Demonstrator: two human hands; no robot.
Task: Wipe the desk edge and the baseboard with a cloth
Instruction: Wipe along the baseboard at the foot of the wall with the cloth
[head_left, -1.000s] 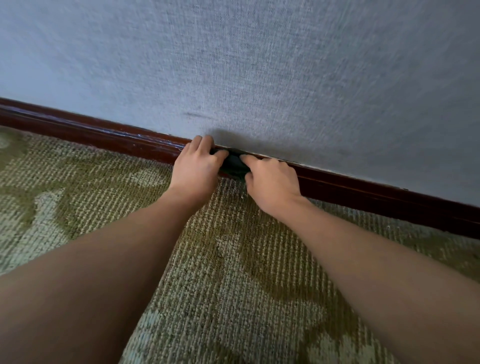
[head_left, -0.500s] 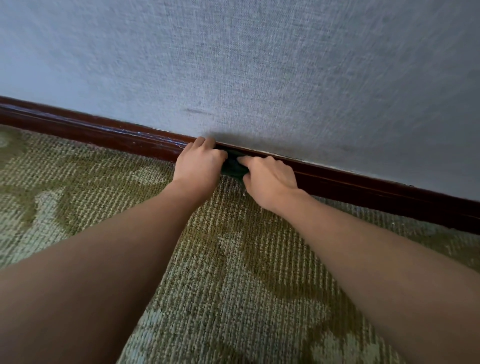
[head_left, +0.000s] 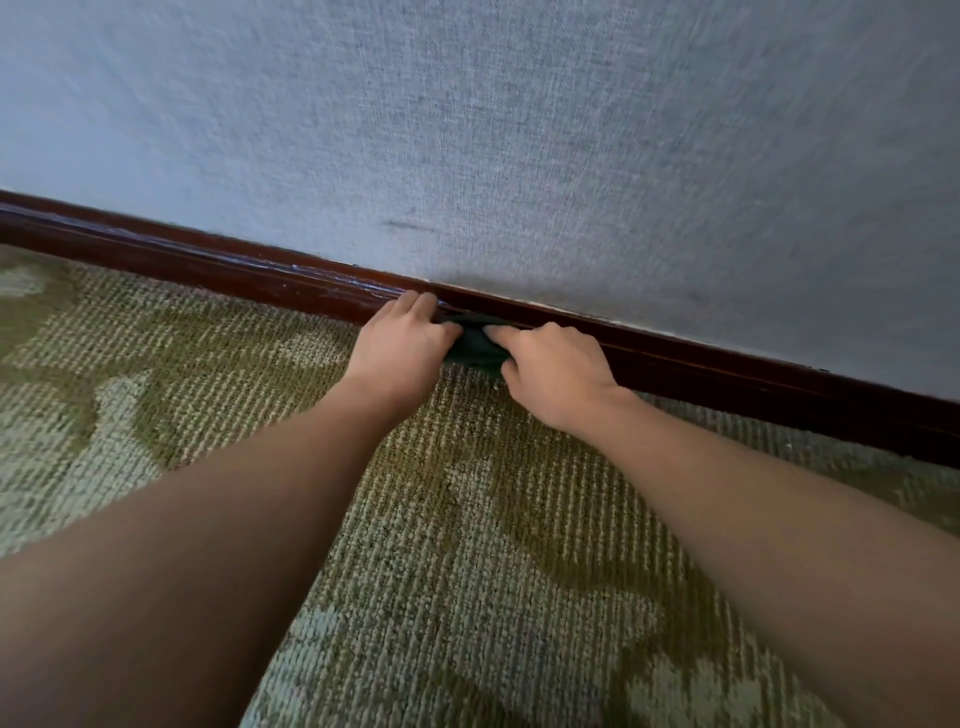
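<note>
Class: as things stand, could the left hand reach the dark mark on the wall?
Probably yes: the left hand, gripping the cloth at the baseboard, lies just below the mark, nothing between.

Wall up top, carpet down below

We've got a grey-blue, woven-look wall (head_left: 519, 130) filling the upper half, with a small dark smudge (head_left: 408, 226) low on it. Under us there's a looped carpet (head_left: 467, 571) in olive green with pale blotchy shapes.
</note>
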